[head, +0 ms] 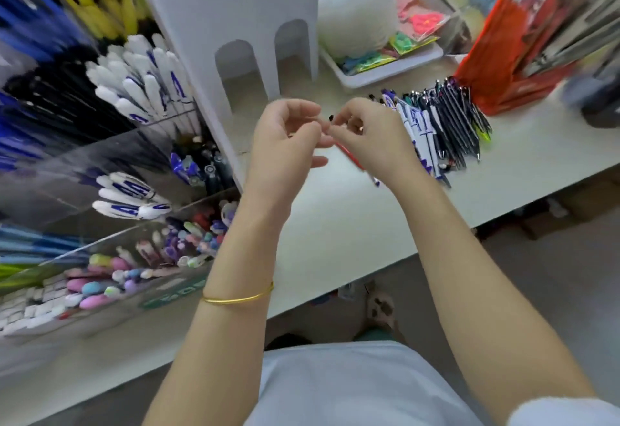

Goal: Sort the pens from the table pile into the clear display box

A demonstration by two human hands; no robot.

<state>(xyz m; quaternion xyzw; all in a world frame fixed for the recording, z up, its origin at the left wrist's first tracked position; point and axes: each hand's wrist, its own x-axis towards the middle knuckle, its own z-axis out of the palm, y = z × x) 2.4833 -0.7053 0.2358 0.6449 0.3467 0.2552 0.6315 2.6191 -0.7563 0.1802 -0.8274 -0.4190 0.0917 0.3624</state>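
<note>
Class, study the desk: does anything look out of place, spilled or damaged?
Only the pens: a loose, uneven pile on the table, not yet in the display box. Nothing looks spilled or broken.

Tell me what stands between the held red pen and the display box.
Only the left hand, itself pinching the red pen, lies that way. The white arched stand flanks the clear display box, whose compartments look open.

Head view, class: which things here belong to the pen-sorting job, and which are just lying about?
Job: pen pile; red pen held in the right hand; clear display box.
Lying about: white tray of packets; orange pack; white container.
</note>
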